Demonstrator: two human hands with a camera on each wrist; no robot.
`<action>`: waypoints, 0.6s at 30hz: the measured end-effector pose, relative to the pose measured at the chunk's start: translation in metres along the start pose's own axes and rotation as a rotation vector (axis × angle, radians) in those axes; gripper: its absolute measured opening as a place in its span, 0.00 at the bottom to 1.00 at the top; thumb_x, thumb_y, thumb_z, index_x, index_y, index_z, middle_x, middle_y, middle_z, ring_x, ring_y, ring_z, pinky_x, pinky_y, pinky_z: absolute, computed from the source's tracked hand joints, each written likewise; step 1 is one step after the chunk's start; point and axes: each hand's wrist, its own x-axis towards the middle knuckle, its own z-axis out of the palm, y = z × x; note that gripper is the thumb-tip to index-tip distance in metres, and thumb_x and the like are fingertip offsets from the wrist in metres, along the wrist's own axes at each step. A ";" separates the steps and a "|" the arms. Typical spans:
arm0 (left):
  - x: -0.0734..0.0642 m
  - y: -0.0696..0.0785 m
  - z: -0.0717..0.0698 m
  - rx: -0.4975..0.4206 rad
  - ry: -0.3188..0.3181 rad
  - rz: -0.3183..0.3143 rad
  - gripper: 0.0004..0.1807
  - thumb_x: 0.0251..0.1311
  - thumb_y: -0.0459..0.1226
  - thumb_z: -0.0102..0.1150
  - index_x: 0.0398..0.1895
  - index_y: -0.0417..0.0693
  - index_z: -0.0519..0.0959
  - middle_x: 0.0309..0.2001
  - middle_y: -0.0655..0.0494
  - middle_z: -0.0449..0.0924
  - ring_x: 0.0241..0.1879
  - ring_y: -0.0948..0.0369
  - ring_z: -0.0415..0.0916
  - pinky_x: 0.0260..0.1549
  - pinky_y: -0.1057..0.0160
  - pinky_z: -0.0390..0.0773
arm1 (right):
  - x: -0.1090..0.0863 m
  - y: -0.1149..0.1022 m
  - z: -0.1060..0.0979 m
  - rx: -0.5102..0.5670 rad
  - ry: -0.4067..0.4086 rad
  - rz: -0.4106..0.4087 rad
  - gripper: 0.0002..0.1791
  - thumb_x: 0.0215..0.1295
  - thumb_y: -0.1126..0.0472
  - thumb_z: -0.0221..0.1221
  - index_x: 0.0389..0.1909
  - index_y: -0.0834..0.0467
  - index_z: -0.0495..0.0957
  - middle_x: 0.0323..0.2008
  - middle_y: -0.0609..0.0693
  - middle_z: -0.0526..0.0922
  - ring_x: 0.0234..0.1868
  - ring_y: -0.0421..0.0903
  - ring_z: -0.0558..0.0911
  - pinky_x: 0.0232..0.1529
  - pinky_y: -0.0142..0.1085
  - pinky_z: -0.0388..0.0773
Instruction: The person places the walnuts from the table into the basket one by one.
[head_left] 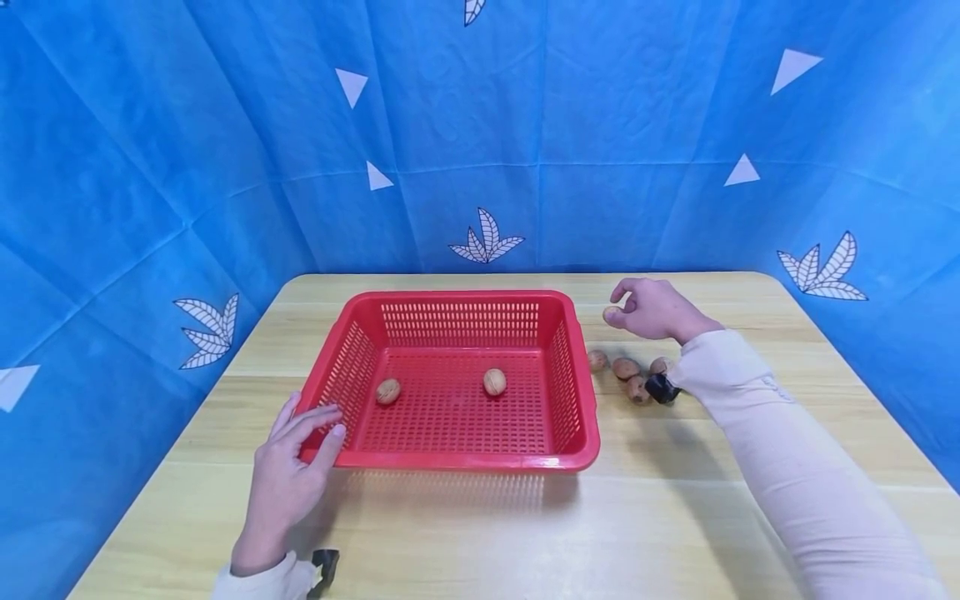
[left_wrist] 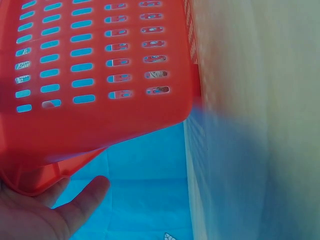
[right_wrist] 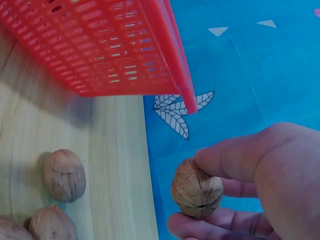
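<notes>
Resting at the near left corner of the red basket [head_left: 465, 461], my left hand [head_left: 288, 475] has its fingers relaxed. Two walnuts [head_left: 494, 382] lie inside; several loose walnuts [head_left: 626, 368] sit right of it on the worktop [head_left: 450, 542]. Beyond them, my right hand [head_left: 658, 309] pinches one walnut [right_wrist: 196, 189] before the blue curtain [head_left: 600, 100].

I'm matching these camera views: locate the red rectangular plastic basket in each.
Head: the red rectangular plastic basket sits near centre.
Left wrist: it fills most of the upper left.
Right wrist: it enters at upper left.
Shared landmark: the pale wooden tabletop, beneath it in head, at right in left wrist, at left in right wrist.
</notes>
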 end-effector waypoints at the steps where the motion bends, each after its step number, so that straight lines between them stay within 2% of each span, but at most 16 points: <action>1: -0.001 0.000 0.000 0.002 -0.002 -0.005 0.15 0.59 0.35 0.63 0.48 0.37 0.81 0.52 0.40 0.80 0.70 0.41 0.53 0.58 0.30 0.59 | 0.000 -0.001 0.001 0.003 0.000 -0.001 0.18 0.65 0.54 0.60 0.47 0.64 0.76 0.34 0.57 0.81 0.38 0.54 0.79 0.44 0.50 0.76; 5: -0.002 -0.001 -0.001 0.002 -0.001 -0.007 0.16 0.59 0.35 0.64 0.48 0.37 0.82 0.52 0.40 0.80 0.70 0.41 0.53 0.57 0.29 0.60 | 0.002 -0.005 0.004 0.010 0.012 -0.018 0.18 0.65 0.54 0.61 0.46 0.64 0.77 0.32 0.55 0.81 0.35 0.52 0.79 0.42 0.49 0.77; 12: 0.000 -0.004 0.002 -0.015 0.022 0.032 0.14 0.59 0.35 0.63 0.46 0.37 0.82 0.51 0.40 0.81 0.69 0.40 0.55 0.59 0.31 0.59 | 0.005 -0.014 0.004 -0.002 0.057 -0.077 0.17 0.64 0.55 0.61 0.46 0.64 0.81 0.23 0.51 0.79 0.29 0.49 0.76 0.35 0.44 0.74; 18: 0.000 -0.003 0.002 -0.016 0.019 0.026 0.14 0.59 0.35 0.63 0.46 0.36 0.82 0.51 0.40 0.81 0.69 0.41 0.55 0.59 0.31 0.59 | 0.007 -0.022 0.004 -0.001 0.083 -0.114 0.16 0.64 0.55 0.61 0.45 0.63 0.81 0.20 0.49 0.76 0.23 0.46 0.74 0.30 0.40 0.72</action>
